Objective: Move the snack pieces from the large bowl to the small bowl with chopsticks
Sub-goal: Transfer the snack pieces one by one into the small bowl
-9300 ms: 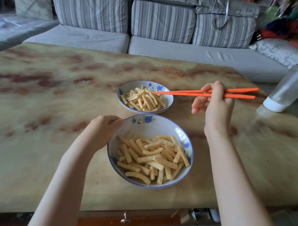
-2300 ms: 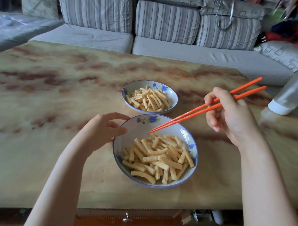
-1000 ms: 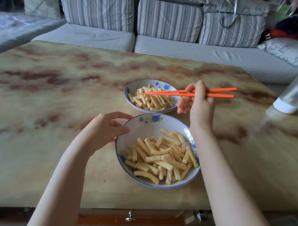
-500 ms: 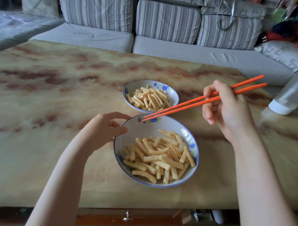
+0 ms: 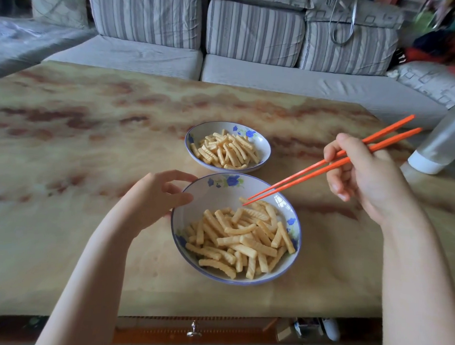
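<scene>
Bottle [image 5: 446, 141] stands near right grip [image 5: 365, 179] holding chopsticks [image 5: 300, 177]; left grip [image 5: 154, 198] cups large bowl [image 5: 217, 196].

No legible text or labels.

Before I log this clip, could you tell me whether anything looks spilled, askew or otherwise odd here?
Nothing is spilled: the snack pieces all lie inside the large bowl and small bowl, both upright. Only the bottle at the right edge looks tilted, white end down, possibly lens distortion.

The left hand [image 5: 152, 200] holds the large bowl [image 5: 220, 198] — right hand [image 5: 369, 183] pinches 2 chopsticks [image 5: 299, 181].
</scene>
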